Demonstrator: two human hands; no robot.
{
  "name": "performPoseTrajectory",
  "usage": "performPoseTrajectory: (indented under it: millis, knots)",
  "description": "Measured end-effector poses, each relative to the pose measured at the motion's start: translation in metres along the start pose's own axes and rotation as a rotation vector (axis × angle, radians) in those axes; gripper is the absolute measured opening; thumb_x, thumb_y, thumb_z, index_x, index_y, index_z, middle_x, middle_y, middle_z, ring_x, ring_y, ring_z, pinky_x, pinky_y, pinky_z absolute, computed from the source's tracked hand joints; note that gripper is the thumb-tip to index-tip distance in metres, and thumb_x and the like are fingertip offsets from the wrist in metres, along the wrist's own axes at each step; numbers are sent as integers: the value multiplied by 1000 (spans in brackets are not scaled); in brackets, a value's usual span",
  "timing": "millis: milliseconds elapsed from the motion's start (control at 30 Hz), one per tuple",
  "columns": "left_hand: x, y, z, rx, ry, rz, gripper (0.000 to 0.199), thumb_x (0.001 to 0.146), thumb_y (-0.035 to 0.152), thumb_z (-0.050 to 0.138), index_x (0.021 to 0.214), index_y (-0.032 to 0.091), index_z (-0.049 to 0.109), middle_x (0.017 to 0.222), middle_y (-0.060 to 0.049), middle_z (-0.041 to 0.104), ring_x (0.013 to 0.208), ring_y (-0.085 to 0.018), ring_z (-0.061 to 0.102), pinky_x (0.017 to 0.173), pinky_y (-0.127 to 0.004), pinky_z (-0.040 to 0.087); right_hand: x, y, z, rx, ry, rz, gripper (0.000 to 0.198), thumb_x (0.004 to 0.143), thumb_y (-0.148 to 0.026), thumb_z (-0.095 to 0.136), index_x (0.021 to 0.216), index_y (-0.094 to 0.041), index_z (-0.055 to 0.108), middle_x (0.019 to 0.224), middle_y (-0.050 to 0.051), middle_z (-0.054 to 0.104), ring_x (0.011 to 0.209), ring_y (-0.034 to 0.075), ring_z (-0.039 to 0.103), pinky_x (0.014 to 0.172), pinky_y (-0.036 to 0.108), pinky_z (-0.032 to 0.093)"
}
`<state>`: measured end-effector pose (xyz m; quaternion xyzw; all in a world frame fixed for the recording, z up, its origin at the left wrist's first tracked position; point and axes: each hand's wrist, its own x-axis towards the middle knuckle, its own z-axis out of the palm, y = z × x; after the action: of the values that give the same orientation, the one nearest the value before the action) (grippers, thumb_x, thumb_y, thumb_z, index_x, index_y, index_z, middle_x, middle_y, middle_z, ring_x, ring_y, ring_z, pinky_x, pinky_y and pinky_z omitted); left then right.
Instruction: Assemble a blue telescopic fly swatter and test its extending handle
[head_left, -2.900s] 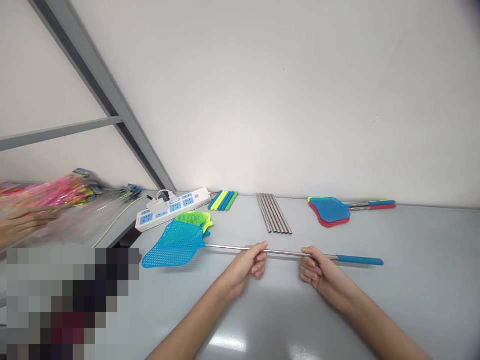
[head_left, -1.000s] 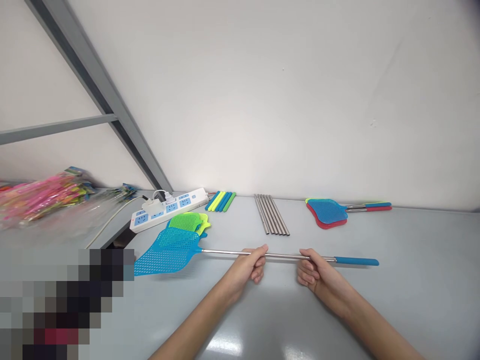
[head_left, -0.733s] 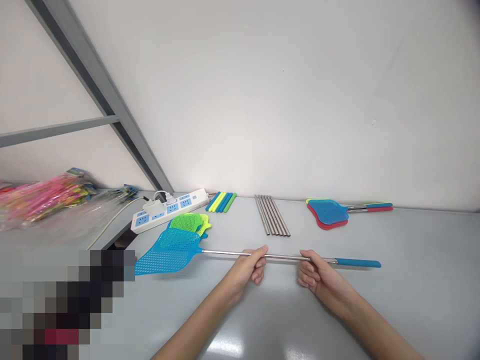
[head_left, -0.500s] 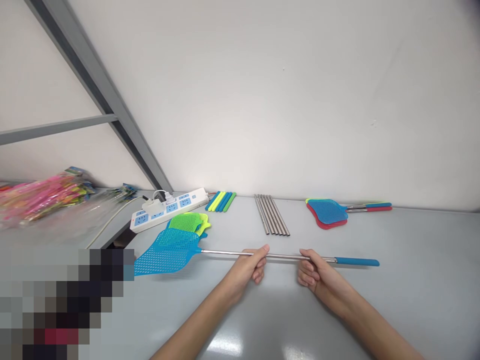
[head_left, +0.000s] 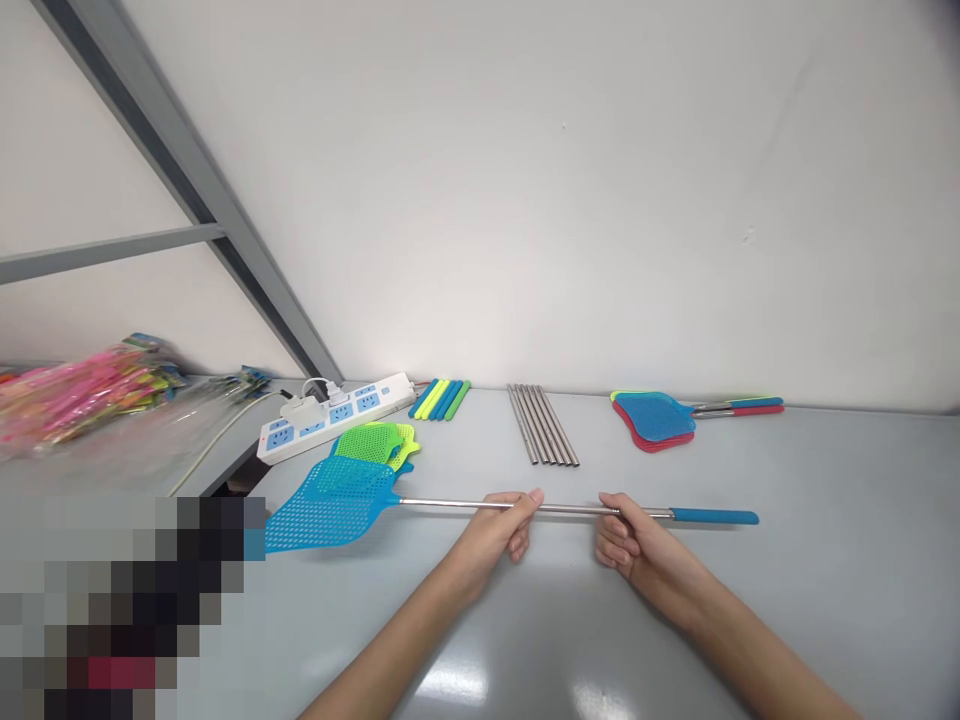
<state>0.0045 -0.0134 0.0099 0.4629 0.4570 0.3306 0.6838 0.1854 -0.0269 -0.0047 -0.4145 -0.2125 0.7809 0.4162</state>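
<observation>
A blue fly swatter (head_left: 330, 505) with a long metal telescopic shaft and a blue handle lies across the view, its shaft extended. My left hand (head_left: 504, 525) is closed around the middle of the shaft, thumb on top. Further right, my right hand (head_left: 626, 530) grips the same shaft just short of the blue handle. Behind the swatter's head lie loose swatter heads, among them a green one (head_left: 367, 443) and a yellow one (head_left: 406, 445). Several metal tubes (head_left: 544, 425) rest side by side beyond my hands.
Several coloured handle sleeves (head_left: 440, 399) lie by a white power strip (head_left: 337, 415) with plugs in it. At the back right is a stack of swatters (head_left: 656, 420) with short shafts. Plastic-bagged goods (head_left: 82, 395) lie at far left, and the grey table (head_left: 847, 560) meets a wall.
The view has shifted very slightly. Both hands keep their hold on the shaft in nearly the same place, and nothing has been let go.
</observation>
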Motion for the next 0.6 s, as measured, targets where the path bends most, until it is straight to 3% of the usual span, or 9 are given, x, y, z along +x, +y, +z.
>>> performPoseTrajectory:
  millis: [600]
  knots:
    - [1, -3, 1, 60, -18, 79, 35, 72, 45, 48, 55, 17, 37, 41, 6, 35, 39, -6, 33, 44, -20, 27, -4, -4, 6, 27, 23, 35, 37, 71, -39, 51, 44, -18, 35, 43, -7, 19, 41, 8, 23, 50, 27, 27]
